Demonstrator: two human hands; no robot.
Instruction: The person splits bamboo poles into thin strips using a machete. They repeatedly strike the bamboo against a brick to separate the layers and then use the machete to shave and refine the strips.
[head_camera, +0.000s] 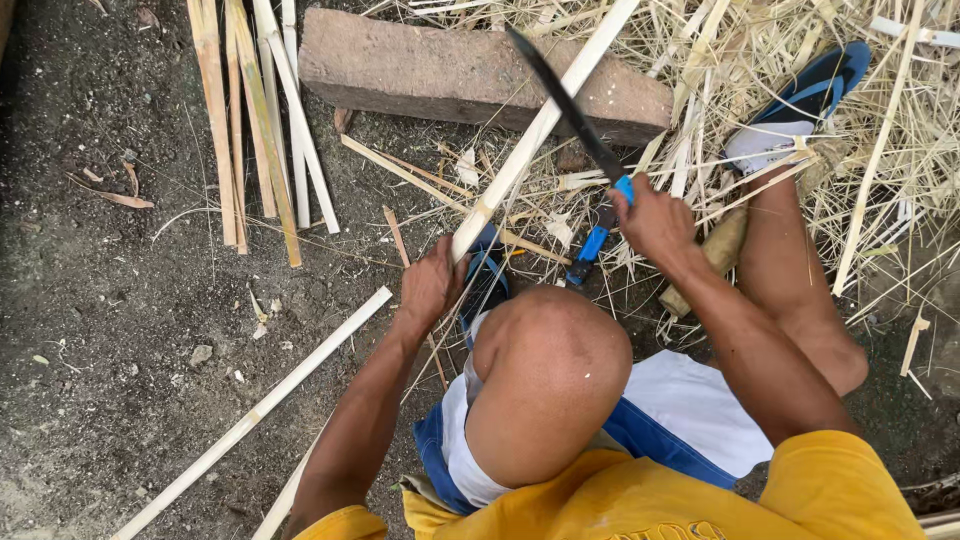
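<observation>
Bamboo strip (540, 125) top cut by frame edge; lower end behind left hand (432, 285).

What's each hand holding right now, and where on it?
Left hand grips the bamboo strip near its lower end; right hand holds the long knife by its blue handle.

Open dirt at the left, clutter at the upper right

The dark bare soil (90, 330) across the left of the frame lay open, crossed only by one long pale bamboo slat (250, 420) at lower left. A bundle of split bamboo strips (255, 120) blocked the upper left, a weathered rectangular brick (440, 70) the top centre, and tangled dry bamboo shavings (880, 150) choked the upper right.
</observation>
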